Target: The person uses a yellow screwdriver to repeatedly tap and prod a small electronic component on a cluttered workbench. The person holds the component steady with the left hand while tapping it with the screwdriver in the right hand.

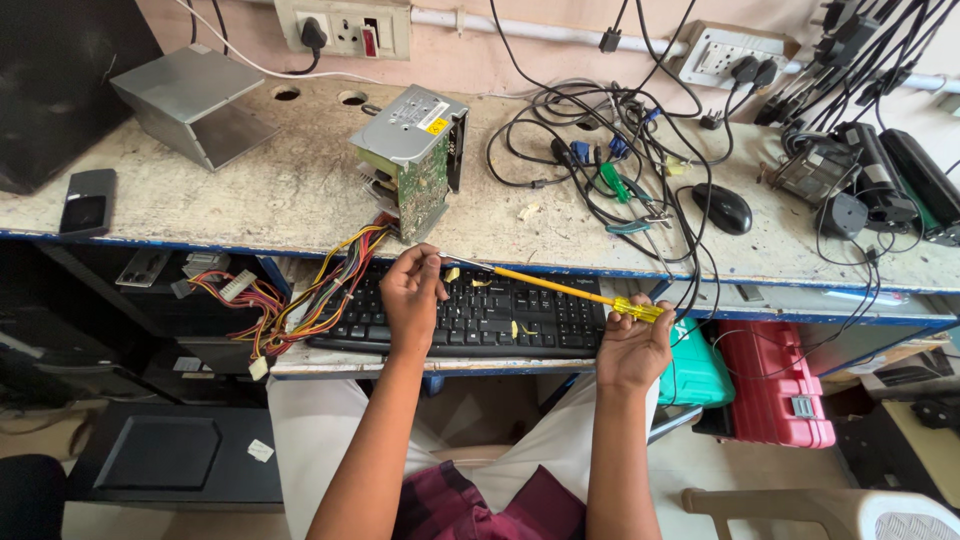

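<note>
Up on the scuffed workbench (250, 190) stands an opened grey power supply unit (412, 160), tilted, with a small yellow square label (437, 126) and a pale label beside it on its top plate; its green circuit board faces the person, and a bundle of red, yellow and black wires (300, 295) spills from it over the bench edge to white connectors. Left of it lies a bent grey metal cover (190, 100), and further left a small dark phone-like device (87, 202). On the wall behind sit a cream socket plate with a red switch (345, 27) and a white power strip (725, 55) with black plugs. Tangled black cables (600, 150) cover the right part of the bench around a black mouse (724, 207). Below the bench at right stand two closed plastic cases, a green case (695, 372) and a red case (775, 385); what they hold cannot be seen.

A black keyboard (490, 320) rests on a pull-out shelf, with a few yellow scraps on its keys. The left hand (412, 295) hovers over the keyboard's left part, fingers curled and pinched around the metal tip of a yellow screwdriver (560, 290). The right hand (633, 345) is closed around the screwdriver's clear yellow handle at the keyboard's right end. The tool stretches slantwise between both hands, just above the keys, below the power supply unit
</note>
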